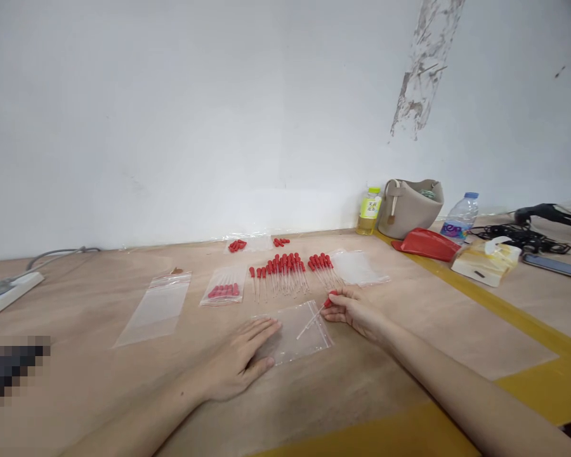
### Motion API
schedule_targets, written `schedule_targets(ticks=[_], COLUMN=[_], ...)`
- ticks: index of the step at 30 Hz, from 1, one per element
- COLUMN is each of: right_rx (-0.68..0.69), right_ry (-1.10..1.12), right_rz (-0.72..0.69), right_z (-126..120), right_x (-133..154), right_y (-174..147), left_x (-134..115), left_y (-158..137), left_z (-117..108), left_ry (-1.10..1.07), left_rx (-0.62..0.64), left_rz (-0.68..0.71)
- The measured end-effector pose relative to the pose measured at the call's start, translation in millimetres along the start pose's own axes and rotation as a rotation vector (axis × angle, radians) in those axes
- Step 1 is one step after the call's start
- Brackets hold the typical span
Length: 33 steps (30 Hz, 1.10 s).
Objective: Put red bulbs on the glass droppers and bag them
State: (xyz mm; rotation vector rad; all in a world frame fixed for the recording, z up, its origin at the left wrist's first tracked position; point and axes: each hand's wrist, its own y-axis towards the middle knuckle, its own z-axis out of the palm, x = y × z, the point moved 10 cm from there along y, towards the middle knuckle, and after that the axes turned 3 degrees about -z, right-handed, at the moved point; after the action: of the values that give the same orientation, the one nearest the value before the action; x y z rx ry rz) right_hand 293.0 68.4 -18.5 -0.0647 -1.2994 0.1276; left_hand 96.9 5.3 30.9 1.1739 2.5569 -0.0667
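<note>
Between the thumb and fingers of my right hand [349, 311] is a glass dropper [313, 324] with a red rubber bulb. Its thin tube slants down to the left over a clear zip bag [292, 343], near the bag's zip edge. My left hand [245, 355] lies flat on the bag's left side, fingers stretched out and thumb apart. Whether the tube is inside the bag or above it I cannot tell. Behind the bag, several red-bulbed droppers [285, 266] lie in a row, with a smaller group [321, 261] to their right.
A zip bag of droppers [223, 289] and a flat zip bag [159, 304] lie left. Loose red bulbs [236, 245] rest near the wall. Another clear bag [359, 266], a drink bottle [370, 212], a grey handbag [412, 206] and tissues [488, 260] are right. A power strip [9, 298] sits far left.
</note>
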Motion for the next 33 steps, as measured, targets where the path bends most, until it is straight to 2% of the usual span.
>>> schedule_targets(ticks=[4,8,12,16,20,24,26,30,33], right_rx=[-0.213,-0.385,-0.405,-0.384,-0.3,-0.08,0.029,0.154,0.233], right_ry=[0.034,-0.05,-0.083,-0.028,0.065,0.025,-0.111,-0.407,-0.48], right_rz=[-0.145,-0.251,-0.278,-0.252,-0.134,-0.024,-0.044,-0.201,-0.276], right_z=[-30.6,-57.5,-63.0,-54.6,-34.4,-6.8,2.6,13.7,25.1], right_x=[25.9,44.8,44.0,34.0,16.9,3.9,6.0,20.4,23.1], right_y=[-0.6,-2.6,0.5,1.6,-0.9,-4.2,-5.9,-8.4,-9.8], left_x=[-1.3,-1.7,-0.8,-0.3,0.7,2.2,3.6,6.2,6.1], left_y=[-0.1,-0.2,-0.1,-0.5,-1.1,-0.8,-0.6,-0.5,-0.4], left_z=[-1.1,-1.1,-0.2,0.4,0.5,-0.2,0.2,2.2,2.7], left_ry=[0.003,0.012,0.011,0.002,0.004,-0.014,-0.028,-0.042,-0.04], left_rx=[0.001,0.006,-0.003,-0.015,-0.014,-0.028,-0.032,-0.022,-0.015], left_rz=[0.011,0.014,0.015,0.017,0.009,0.008,0.004,-0.009,-0.01])
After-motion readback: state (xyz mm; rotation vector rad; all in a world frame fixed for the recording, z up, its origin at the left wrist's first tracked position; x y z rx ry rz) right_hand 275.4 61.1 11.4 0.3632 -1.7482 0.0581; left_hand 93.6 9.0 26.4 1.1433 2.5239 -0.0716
